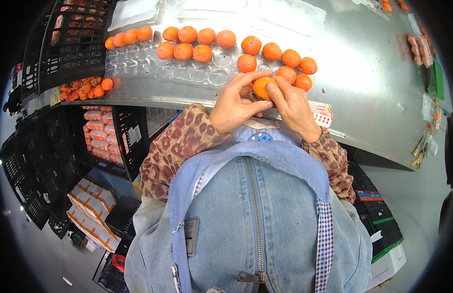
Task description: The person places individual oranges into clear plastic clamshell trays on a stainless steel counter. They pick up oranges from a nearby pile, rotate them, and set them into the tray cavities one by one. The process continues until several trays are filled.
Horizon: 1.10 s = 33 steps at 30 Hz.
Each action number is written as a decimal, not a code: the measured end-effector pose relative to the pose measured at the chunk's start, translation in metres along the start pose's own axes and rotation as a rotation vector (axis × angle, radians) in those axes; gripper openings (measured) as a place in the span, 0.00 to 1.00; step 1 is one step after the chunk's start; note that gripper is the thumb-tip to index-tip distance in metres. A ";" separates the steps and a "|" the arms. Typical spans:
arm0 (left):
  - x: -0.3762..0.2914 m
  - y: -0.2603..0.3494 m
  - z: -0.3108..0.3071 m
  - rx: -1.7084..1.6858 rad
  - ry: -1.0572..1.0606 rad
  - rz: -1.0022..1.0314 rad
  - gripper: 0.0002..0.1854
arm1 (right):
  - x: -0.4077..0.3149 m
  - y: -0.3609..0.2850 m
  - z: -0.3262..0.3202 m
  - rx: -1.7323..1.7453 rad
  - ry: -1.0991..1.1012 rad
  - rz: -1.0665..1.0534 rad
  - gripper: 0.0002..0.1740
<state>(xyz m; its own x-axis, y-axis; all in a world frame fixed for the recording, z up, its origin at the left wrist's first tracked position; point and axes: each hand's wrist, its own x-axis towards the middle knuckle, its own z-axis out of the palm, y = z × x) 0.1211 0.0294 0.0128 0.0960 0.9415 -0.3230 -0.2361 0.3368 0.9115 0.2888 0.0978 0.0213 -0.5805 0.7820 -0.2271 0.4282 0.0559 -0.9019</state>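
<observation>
Between the fingers of both hands I hold an orange persimmon (pixel 262 88), close to the table's near edge. My left hand (pixel 234 103) cups it from the left, and my right hand (pixel 294 108) has its thumb pressed on the fruit's right side. Just beyond my hands lies a clear plastic tray (pixel 267 66) partly filled with persimmons, its near part hidden by my fingers. Left of it, a second clear tray (pixel 199 74) carries persimmons in its two far rows. A third clear tray (pixel 128 60) has persimmons along its far row only.
A heap of loose persimmons (pixel 81 89) sits at the table's left end, by a black plastic crate (pixel 73 51). Printed labels (pixel 322 114) lie right of my hand on the metal table (pixel 362 91). Packed fruit fills another crate (pixel 118 143) below left.
</observation>
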 end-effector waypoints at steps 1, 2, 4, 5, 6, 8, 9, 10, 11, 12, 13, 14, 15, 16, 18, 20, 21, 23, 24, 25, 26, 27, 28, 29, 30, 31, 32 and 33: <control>0.000 -0.001 0.000 0.041 0.008 0.018 0.32 | 0.000 0.000 -0.001 0.052 -0.007 0.057 0.24; 0.000 -0.001 -0.001 0.069 0.010 0.039 0.32 | 0.000 0.001 -0.001 0.070 -0.010 0.076 0.24; 0.000 -0.001 -0.004 0.163 0.012 0.074 0.32 | 0.000 0.001 -0.003 0.146 -0.021 0.161 0.24; 0.000 -0.001 -0.007 0.229 0.011 0.090 0.31 | -0.001 0.000 -0.002 0.129 -0.021 0.151 0.24; 0.000 0.001 -0.010 0.286 0.008 0.118 0.31 | 0.000 -0.001 -0.001 0.112 -0.020 0.141 0.24; 0.001 0.003 -0.014 0.292 0.000 0.117 0.30 | 0.001 -0.004 0.001 0.109 -0.013 0.130 0.24; 0.002 0.004 -0.017 0.291 -0.005 0.120 0.30 | 0.001 -0.005 0.003 0.126 -0.007 0.131 0.24; 0.002 0.006 -0.019 0.287 -0.005 0.120 0.30 | 0.002 -0.007 0.004 0.143 0.000 0.162 0.24; 0.002 0.007 -0.021 0.282 -0.005 0.117 0.30 | 0.001 -0.009 0.007 0.124 0.016 0.102 0.24; 0.002 0.007 -0.023 0.276 -0.005 0.114 0.30 | 0.001 -0.012 0.009 0.104 0.032 0.069 0.23; 0.001 0.008 -0.025 0.285 0.011 0.125 0.30 | 0.001 -0.013 0.012 0.094 0.043 0.046 0.23; 0.000 0.009 -0.028 0.295 0.028 0.135 0.30 | 0.001 -0.015 0.016 0.051 0.056 0.016 0.23; -0.002 0.010 -0.031 0.300 0.048 0.146 0.29 | 0.002 -0.017 0.020 0.019 0.063 -0.006 0.24; -0.005 0.011 -0.035 0.347 0.063 0.154 0.29 | 0.004 -0.019 0.025 -0.012 0.067 -0.030 0.24; -0.011 0.015 -0.044 0.439 0.101 0.179 0.28 | 0.010 -0.023 0.038 -0.053 0.077 -0.053 0.23; -0.014 0.019 -0.054 0.446 0.137 0.198 0.28 | 0.014 -0.028 0.047 -0.058 0.076 -0.062 0.22; -0.015 0.021 -0.060 0.447 0.154 0.213 0.29 | 0.017 -0.030 0.051 -0.046 0.070 -0.060 0.22; -0.018 0.025 -0.071 0.437 0.160 0.215 0.29 | 0.023 -0.035 0.057 -0.008 0.056 -0.054 0.22; -0.020 0.025 -0.076 0.430 0.161 0.216 0.29 | 0.026 -0.037 0.061 0.020 0.047 -0.051 0.22; -0.022 0.025 -0.081 0.418 0.157 0.201 0.29 | 0.029 -0.039 0.064 0.053 0.037 -0.031 0.22; -0.023 0.025 -0.087 0.407 0.151 0.188 0.29 | 0.031 -0.042 0.068 0.051 0.035 -0.032 0.21; -0.024 0.024 -0.092 0.391 0.145 0.179 0.28 | 0.033 -0.044 0.072 0.053 0.032 -0.018 0.21; -0.024 0.023 -0.097 0.325 0.136 0.169 0.29 | 0.036 -0.046 0.076 0.062 0.025 0.019 0.21; -0.025 0.022 -0.103 0.256 0.127 0.163 0.30 | 0.038 -0.049 0.079 0.090 0.026 0.019 0.21; -0.026 0.021 -0.110 0.194 0.121 0.153 0.30 | 0.039 -0.051 0.081 0.125 0.023 0.042 0.20; -0.028 0.020 -0.117 0.113 0.110 0.145 0.31 | 0.041 -0.053 0.084 0.175 0.018 0.049 0.20; -0.029 0.019 -0.125 0.037 0.098 0.131 0.32 | 0.044 -0.055 0.086 0.160 0.026 0.074 0.19; -0.031 0.019 -0.134 -0.038 0.087 0.118 0.33 | 0.046 -0.056 0.089 0.154 0.031 0.075 0.19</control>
<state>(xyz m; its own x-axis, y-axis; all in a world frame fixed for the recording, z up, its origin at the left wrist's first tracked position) -0.0156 0.0083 0.0059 -0.0179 0.9715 -0.2366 -0.2772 0.2225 0.9347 0.1767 0.0757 0.0284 -0.5281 0.7994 -0.2865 0.3568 -0.0973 -0.9291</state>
